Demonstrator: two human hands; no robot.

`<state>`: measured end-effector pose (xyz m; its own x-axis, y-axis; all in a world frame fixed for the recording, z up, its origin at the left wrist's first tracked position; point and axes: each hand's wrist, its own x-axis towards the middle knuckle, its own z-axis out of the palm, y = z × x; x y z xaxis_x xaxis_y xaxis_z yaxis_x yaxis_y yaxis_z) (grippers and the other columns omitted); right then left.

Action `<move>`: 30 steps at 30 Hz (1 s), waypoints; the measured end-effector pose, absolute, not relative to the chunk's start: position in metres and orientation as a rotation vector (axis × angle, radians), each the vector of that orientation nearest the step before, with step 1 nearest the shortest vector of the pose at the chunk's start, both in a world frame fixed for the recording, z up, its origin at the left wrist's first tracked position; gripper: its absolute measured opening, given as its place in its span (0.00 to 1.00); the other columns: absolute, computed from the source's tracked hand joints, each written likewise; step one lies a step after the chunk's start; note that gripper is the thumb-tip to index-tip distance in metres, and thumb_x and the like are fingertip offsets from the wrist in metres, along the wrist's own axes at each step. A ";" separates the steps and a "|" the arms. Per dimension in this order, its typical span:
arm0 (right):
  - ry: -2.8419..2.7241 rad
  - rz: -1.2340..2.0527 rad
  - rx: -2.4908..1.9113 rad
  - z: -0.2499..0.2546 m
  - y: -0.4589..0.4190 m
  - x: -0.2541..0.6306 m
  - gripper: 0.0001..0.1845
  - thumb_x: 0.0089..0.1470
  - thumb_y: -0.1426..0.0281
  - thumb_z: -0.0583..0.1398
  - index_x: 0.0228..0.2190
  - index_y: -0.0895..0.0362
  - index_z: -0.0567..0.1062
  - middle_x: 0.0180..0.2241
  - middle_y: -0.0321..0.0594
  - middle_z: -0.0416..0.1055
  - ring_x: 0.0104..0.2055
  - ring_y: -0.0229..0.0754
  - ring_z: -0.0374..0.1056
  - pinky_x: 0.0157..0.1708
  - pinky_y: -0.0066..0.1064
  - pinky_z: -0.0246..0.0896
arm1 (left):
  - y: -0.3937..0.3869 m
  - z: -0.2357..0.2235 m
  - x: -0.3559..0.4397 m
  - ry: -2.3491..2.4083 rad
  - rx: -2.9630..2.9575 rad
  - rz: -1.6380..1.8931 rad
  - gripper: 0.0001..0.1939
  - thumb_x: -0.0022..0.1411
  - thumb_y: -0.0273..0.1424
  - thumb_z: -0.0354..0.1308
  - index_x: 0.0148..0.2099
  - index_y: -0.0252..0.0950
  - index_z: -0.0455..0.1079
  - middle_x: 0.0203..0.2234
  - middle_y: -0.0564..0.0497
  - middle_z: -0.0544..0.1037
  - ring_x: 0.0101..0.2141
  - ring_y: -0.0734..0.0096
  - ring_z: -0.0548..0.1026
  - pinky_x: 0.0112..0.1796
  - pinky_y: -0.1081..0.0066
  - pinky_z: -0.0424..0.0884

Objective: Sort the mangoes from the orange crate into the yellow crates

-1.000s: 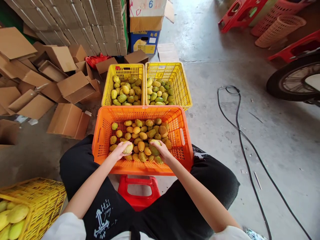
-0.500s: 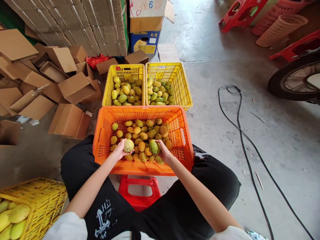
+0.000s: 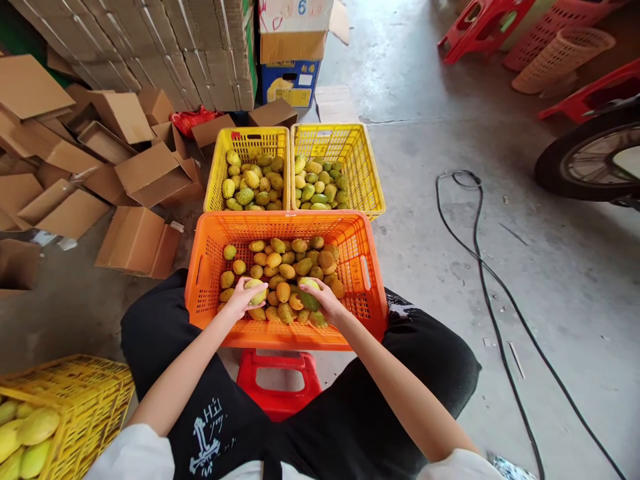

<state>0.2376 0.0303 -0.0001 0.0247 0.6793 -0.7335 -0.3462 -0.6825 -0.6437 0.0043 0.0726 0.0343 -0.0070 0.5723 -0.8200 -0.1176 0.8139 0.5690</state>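
An orange plastic crate (image 3: 200,230) stands in front of me, with many oval yellow to orange-brown fruits (image 3: 287,271) in it. My left hand (image 3: 243,298) grips a pale yellow-green oval fruit (image 3: 257,295), its fingers over the top. On the other side, my right hand (image 3: 325,300) is closed around a mango-like green fruit (image 3: 309,298) with a yellower end. Both hands hover above the loose fruits, near the crate's close side, a short distance apart. The undersides of both held fruits are partly hidden.
Two yellow crates (image 3: 373,167) of green-yellow fruits adjoin the orange crate's far side. A red stool (image 3: 280,403) is under its near edge. Cardboard boxes (image 3: 133,240) lie scattered left; another yellow crate (image 3: 95,400) is lower left. A black cable (image 3: 493,300) and a wheel (image 3: 590,157) are right.
Both held fruits have been turned in my hands. My left fingers now lie over the top of its fruit, and the right fruit shows a yellower end. The crates have not moved.
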 end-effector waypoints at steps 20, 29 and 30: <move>-0.127 1.986 -1.495 0.017 0.036 0.236 0.24 0.65 0.52 0.46 0.36 0.54 0.75 0.29 0.47 0.79 0.36 0.49 0.79 0.34 0.35 0.75 | 0.082 0.035 0.002 1.384 0.105 0.531 0.18 0.70 0.43 0.55 0.44 0.30 0.72 0.26 0.42 0.81 0.21 0.64 0.79 0.21 0.71 0.75; -0.087 1.823 -1.509 0.008 0.034 0.235 0.10 0.57 0.59 0.62 0.32 0.52 0.74 0.28 0.38 0.76 0.33 0.47 0.76 0.33 0.35 0.75 | 0.076 0.038 0.003 1.386 0.302 0.474 0.19 0.53 0.37 0.76 0.37 0.35 0.69 0.27 0.50 0.78 0.27 0.65 0.81 0.32 0.64 0.82; -0.126 1.797 -1.519 0.007 0.033 0.235 0.10 0.55 0.59 0.64 0.33 0.52 0.74 0.28 0.36 0.76 0.32 0.45 0.75 0.32 0.34 0.75 | 0.075 0.038 0.003 1.388 0.322 0.461 0.21 0.50 0.35 0.77 0.37 0.35 0.69 0.27 0.51 0.78 0.28 0.65 0.81 0.34 0.63 0.82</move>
